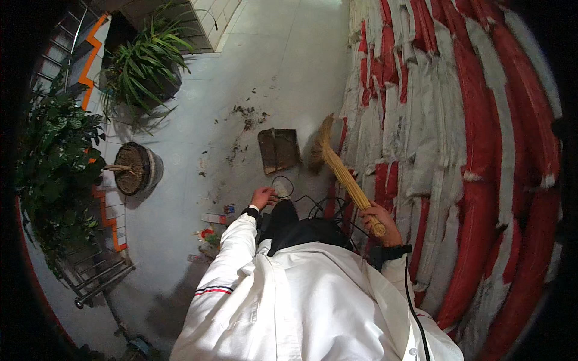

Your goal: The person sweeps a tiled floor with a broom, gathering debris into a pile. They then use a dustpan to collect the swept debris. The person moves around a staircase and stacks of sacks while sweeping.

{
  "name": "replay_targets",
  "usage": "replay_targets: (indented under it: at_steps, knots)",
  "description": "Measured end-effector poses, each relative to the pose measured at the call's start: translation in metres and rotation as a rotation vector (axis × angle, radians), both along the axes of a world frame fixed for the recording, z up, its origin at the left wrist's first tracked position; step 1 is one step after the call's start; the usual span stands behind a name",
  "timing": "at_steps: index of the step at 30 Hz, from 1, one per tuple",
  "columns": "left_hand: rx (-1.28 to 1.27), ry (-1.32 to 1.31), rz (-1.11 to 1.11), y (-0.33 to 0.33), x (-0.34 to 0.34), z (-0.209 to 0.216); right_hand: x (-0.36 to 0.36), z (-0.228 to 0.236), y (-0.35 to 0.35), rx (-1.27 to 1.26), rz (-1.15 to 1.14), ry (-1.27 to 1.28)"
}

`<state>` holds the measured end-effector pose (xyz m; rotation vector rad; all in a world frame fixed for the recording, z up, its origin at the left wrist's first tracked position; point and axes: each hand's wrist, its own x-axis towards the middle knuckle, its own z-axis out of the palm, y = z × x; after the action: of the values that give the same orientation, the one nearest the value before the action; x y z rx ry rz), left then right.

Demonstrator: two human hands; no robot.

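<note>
Your right hand [383, 223] has its grip clamped around the thick, ribbed handle of a yellow straw broom [352, 186]. The broom slants up and away from you, its frayed, fanned bristles near the floor beside the sacks. Your left hand [264, 198] is just beside a thin, looped black cable [291, 191]; the fingers are partly bent, and you cannot tell from this view whether that grip is apart or together on anything.

Ahead of your left hand, a brown, roughly square dustpan [288, 147] with a dull, dirty surface lies on the smooth, pale grey tiled floor [253, 48]. Dark, crumbly debris [248, 114] is scattered beyond and to the left of it, while small coloured scraps [212, 218] lie left of your left forearm; any print on them is too small to read.

You have one broom and one dustpan before you. Two pots are visible: a round, dark-rimmed pot of brown soil [133, 169] with a woody stem leading to broad, glossy foliage [57, 156], and a mostly hidden one under a plant with long, strappy green leaves [144, 69]. On your right, long, creased red and white woven sacks [433, 120] are piled in overlapping layers, too many to count surely. You wear a white jacket [301, 289] with thin red and dark stripes on the left sleeve.
</note>
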<state>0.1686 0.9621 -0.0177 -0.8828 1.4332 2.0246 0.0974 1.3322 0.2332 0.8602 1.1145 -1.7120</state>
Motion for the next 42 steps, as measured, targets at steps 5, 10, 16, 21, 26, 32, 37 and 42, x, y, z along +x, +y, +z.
replay_targets:
  at_steps: [5, 10, 16, 21, 26, 32, 37, 42]
  knots:
    - [0.152, -0.017, 0.006, 0.002, -0.069, -0.019, -0.085, 0.024, -0.019, 0.011, 0.098, 0.169]
    - [0.561, -0.069, 0.307, 0.002, -0.113, -0.077, -0.209, 0.035, -0.043, 0.133, 0.091, 0.167]
    - [0.566, -0.226, 0.601, 0.017, -0.143, -0.097, -0.414, 0.008, -0.083, 0.111, 0.198, 0.183]
    - [0.524, -0.304, 0.875, 0.039, -0.171, -0.071, -0.589, -0.061, -0.143, 0.135, 0.400, -0.061]
    - [0.616, -0.244, 1.299, 0.077, -0.193, -0.081, -0.690, -0.127, -0.176, 0.049, 0.481, -0.260]
    - [0.576, -0.175, 1.661, 0.089, -0.221, -0.097, -0.716, -0.167, -0.201, 0.032, 0.535, -0.516]
    - [0.729, 0.082, 2.161, 0.071, -0.266, -0.117, -0.715, -0.156, -0.208, 0.061, 0.534, -0.422]
    - [0.984, 0.456, 2.135, 0.058, -0.275, -0.154, -0.718, -0.138, -0.201, 0.202, 0.652, -0.367]
